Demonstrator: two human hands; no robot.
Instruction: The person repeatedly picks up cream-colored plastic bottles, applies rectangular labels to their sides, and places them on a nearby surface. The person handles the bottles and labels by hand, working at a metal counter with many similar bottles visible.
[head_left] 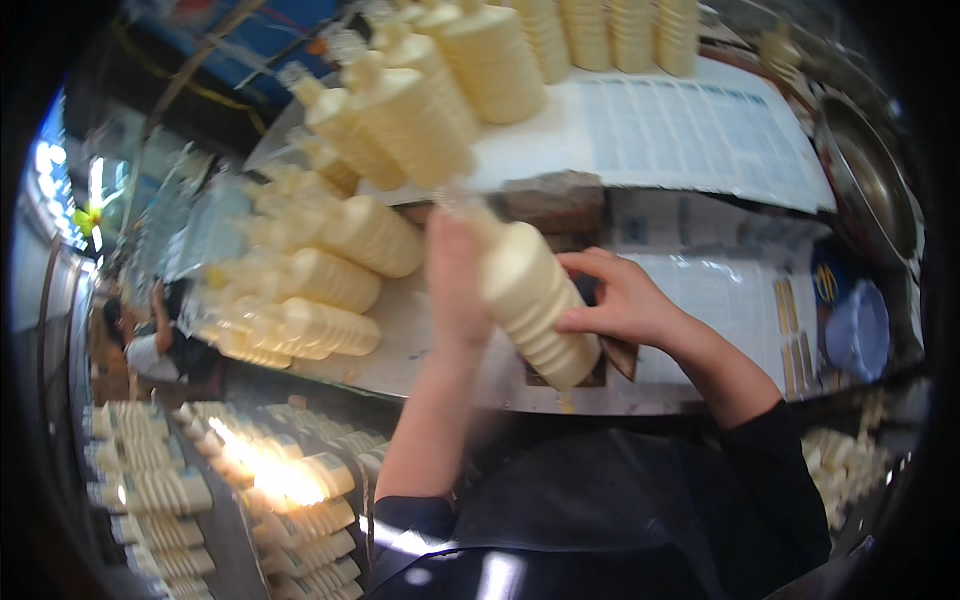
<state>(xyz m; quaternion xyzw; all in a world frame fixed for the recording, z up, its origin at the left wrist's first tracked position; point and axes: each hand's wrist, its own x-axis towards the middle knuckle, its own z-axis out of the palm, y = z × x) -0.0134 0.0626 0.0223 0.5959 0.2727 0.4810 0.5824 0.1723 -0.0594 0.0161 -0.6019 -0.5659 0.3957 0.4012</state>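
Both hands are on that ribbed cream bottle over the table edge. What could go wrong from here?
1. The ribbed bottle is tilted, its base past the table edge; if the left hand or right hand slips, it may drop to the racks below.
2. The lying bottles are stacked loosely close to the left hand; a bump could roll them off.
3. The picture is blurred, so the grip itself is hard to judge.

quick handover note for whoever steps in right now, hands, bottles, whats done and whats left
Left hand: closed on the neck end of a cream ribbed bottle, tilted over the table edge.
Right hand: fingers steady the same bottle's lower side.
Done, by the look of it: filled bottles lying in rows on the table and standing at the back.
Left: the held bottle, not yet set down. More bottles in crates below left; their state is unclear.
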